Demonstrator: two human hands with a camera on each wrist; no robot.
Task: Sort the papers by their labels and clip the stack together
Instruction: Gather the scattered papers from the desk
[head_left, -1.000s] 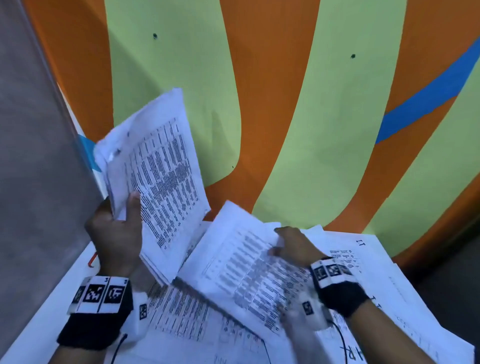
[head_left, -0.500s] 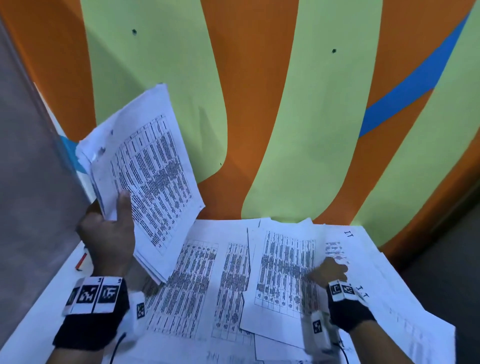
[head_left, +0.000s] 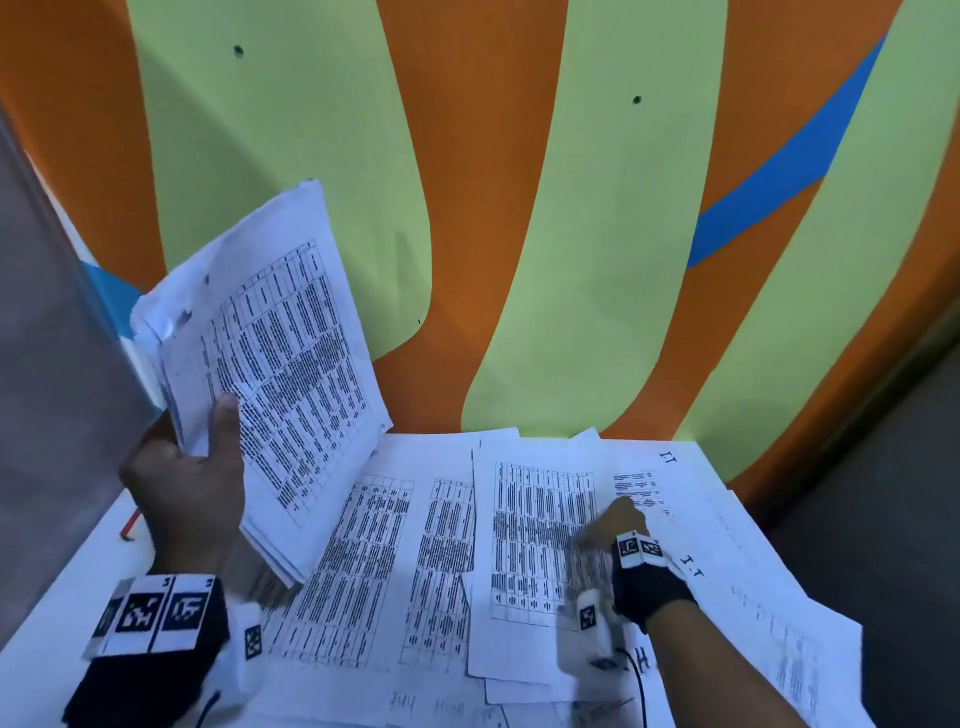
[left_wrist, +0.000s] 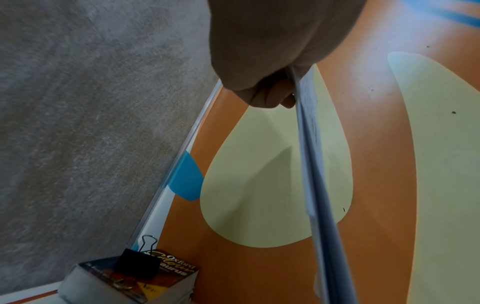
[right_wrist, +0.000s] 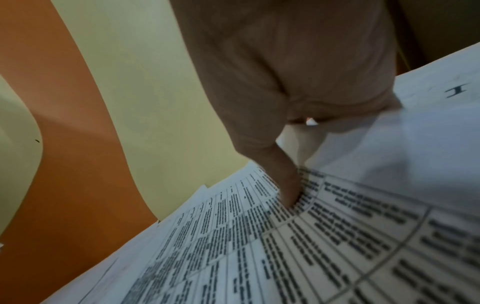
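Note:
My left hand (head_left: 192, 467) holds a raised stack of printed papers (head_left: 275, 364) at the left, thumb on the front page; the left wrist view shows that stack (left_wrist: 311, 164) edge-on under the curled fingers. Many loose sheets (head_left: 384, 561) lie spread over the table. At the right, my right hand (head_left: 618, 522) sits at the right edge of one printed sheet (head_left: 535, 545) lying on the others. In the right wrist view its thumb (right_wrist: 287, 189) presses on that sheet (right_wrist: 311, 257) while the fingers curl at its edge. A black binder clip (left_wrist: 139, 262) rests on a book.
The book, an Oxford thesaurus (left_wrist: 168, 273), lies at the table's back left corner by a grey partition (head_left: 47, 364). A red pen (head_left: 130, 522) lies near the left hand. An orange and green wall (head_left: 571, 260) rises right behind the white table (head_left: 57, 603).
My right hand brought its sheet down from the air and laid it flat to the right on the spread papers. The left hand's stack stays raised.

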